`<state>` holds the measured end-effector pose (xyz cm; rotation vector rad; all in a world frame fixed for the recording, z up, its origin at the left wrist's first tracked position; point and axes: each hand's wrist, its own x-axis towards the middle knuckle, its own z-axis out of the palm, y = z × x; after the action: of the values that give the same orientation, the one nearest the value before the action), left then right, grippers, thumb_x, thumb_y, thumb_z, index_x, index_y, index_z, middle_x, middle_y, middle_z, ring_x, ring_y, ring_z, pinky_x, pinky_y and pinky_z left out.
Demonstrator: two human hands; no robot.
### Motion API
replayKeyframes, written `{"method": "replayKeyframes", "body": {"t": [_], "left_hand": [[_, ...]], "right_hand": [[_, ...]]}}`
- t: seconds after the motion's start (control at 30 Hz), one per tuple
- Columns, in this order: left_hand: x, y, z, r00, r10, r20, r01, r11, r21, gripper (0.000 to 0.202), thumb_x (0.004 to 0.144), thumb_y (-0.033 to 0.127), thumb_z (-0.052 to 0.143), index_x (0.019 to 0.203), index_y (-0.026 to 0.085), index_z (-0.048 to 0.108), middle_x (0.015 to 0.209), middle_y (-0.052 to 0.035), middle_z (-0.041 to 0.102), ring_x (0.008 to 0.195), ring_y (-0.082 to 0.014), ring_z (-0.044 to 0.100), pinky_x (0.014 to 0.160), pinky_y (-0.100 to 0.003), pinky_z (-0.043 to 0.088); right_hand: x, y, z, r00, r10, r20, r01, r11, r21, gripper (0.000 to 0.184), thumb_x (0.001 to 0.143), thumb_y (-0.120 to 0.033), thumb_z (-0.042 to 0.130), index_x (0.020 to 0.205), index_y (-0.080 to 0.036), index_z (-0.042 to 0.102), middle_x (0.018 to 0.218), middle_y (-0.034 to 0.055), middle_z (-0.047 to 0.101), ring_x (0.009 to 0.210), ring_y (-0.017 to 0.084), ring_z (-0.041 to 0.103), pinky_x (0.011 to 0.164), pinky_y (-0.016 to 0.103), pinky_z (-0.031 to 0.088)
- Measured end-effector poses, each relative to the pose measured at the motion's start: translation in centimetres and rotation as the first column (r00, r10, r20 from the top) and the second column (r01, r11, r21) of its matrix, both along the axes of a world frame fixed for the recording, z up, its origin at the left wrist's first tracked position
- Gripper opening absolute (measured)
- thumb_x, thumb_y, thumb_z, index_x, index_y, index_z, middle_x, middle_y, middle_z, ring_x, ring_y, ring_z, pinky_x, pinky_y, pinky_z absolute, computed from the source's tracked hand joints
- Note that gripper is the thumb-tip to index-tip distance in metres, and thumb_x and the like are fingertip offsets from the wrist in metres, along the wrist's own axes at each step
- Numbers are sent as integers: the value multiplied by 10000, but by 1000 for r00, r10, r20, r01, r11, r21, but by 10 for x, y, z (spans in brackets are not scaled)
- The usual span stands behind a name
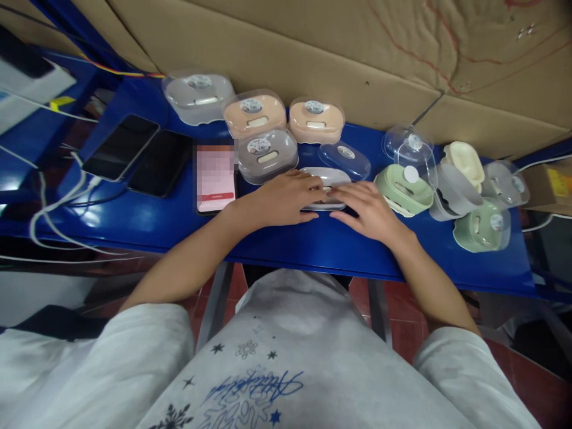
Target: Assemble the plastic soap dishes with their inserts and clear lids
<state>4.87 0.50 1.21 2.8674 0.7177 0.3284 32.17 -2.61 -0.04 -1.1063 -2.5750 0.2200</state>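
Both my hands rest on a white soap box [328,177] in the middle of the blue shelf [313,244]. My left hand [286,198] lies over its left side with fingers curled on it. My right hand [369,210] presses on its right side, fingers together. A loose clear lid [345,159] lies just behind the box. Closed boxes stand behind: a grey one [267,155], two peach ones [254,114] [316,120], and another grey one [198,96].
Right of my hands lie green [402,190], grey [451,190] and cream [465,159] box parts and a clear lid [409,146]. Left are two dark phones [120,146] [161,162], a lit phone [215,177] and white cables [49,208]. Cardboard [357,53] backs the shelf.
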Motion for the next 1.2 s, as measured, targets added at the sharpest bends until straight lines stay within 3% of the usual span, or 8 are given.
{"method": "replayKeyframes", "body": {"t": [0.17,0.4,0.53,0.73,0.83,0.97,1.07,1.2], "left_hand": [[-6,4,3,1000,0,26,3,995,-95,191,1033,225,627,1186,203,739,1174,-86,761,1148,-268,717,1033,-385,539],[-13,9,7,992,96,81,-92,995,-49,302,1010,339,701,1278,205,734,1422,-121,680,1282,-317,673,1151,-473,502],[-19,11,9,992,122,46,-117,989,-95,317,997,344,721,1279,201,732,1381,-116,691,1244,-316,690,1119,-463,523],[-19,11,8,987,147,68,-141,987,-76,378,1007,336,702,1359,198,687,1490,-142,616,1363,-351,626,1150,-497,500],[-20,13,7,990,128,55,-120,985,-121,315,992,339,707,1274,200,724,1431,-122,658,1296,-328,657,1127,-472,510],[-23,19,6,996,50,69,-33,973,-229,189,968,318,722,1113,214,784,1274,-85,734,1171,-279,698,1094,-416,508],[-25,22,6,995,2,99,28,953,-302,176,990,325,698,1073,223,815,1232,-75,759,1145,-262,707,1086,-387,496],[-27,23,8,995,-6,98,40,935,-353,203,1001,359,696,1068,233,840,1256,-70,757,1155,-256,707,1108,-387,480]], "right_hand": [[-2,0,-6,999,37,2,-37,999,-25,376,1147,-449,488,1361,-294,756,1452,70,735,1403,274,648,1205,519,471],[3,14,-15,950,-292,-108,302,948,97,561,1177,-441,216,1702,-368,401,1735,74,432,1675,276,310,1314,634,358],[10,27,-28,920,-376,-111,387,917,100,579,1153,-344,282,1730,-334,332,1785,94,348,1698,330,231,1316,685,313],[17,37,-38,917,-398,-33,400,913,76,553,1103,-301,436,1647,-220,503,1581,181,580,1526,390,478,1252,693,390],[18,38,-38,917,-398,-36,400,911,104,496,1104,-372,501,1567,-224,595,1564,183,585,1548,406,441,1256,702,375],[16,37,-39,936,-351,5,349,933,90,527,1101,-268,438,1620,-255,531,1707,135,464,1648,393,297,1285,708,334],[15,36,-36,948,-317,34,315,948,55,593,1097,-213,384,1685,-265,445,1702,116,483,1597,365,385,1251,660,414],[13,34,-33,939,-342,47,339,939,64,552,1126,-349,438,1670,-272,488,1636,140,545,1510,389,473,1224,676,431]]}}
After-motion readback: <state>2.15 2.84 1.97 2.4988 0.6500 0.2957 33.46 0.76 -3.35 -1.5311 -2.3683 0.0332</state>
